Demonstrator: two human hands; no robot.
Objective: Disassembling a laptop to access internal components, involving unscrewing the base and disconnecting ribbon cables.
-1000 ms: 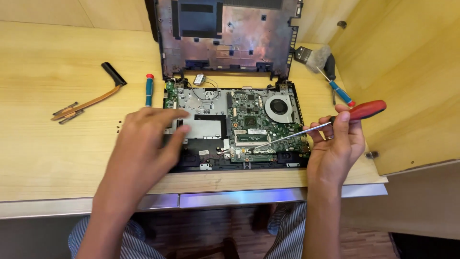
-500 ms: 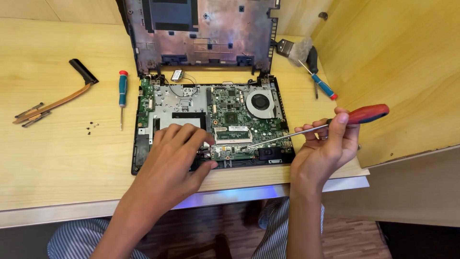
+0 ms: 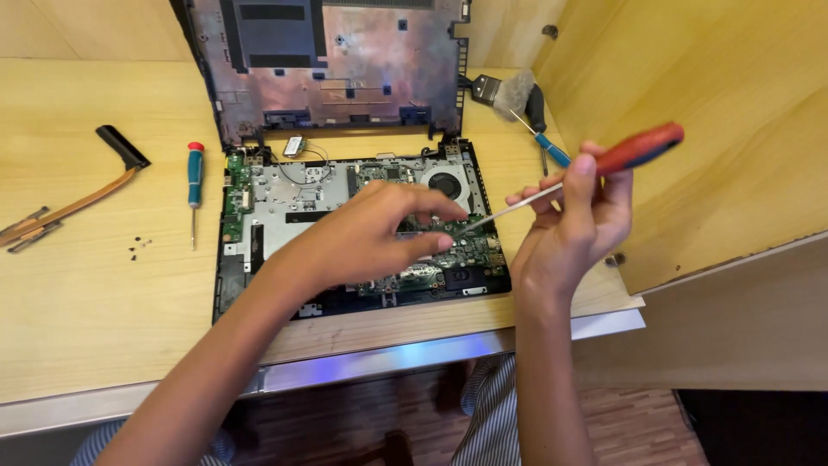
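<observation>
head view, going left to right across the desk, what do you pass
copper heat pipe → loose screws → teal screwdriver → opened laptop base → left hand → right hand holding red-handled screwdriver

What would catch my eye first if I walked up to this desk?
An opened laptop base lies in the middle of the wooden desk, its green circuit board and round fan bare, with the removed bottom cover propped up behind it. The left hand reaches over the board, while the right hand holds a red-handled screwdriver with its tip down at the board.
</observation>
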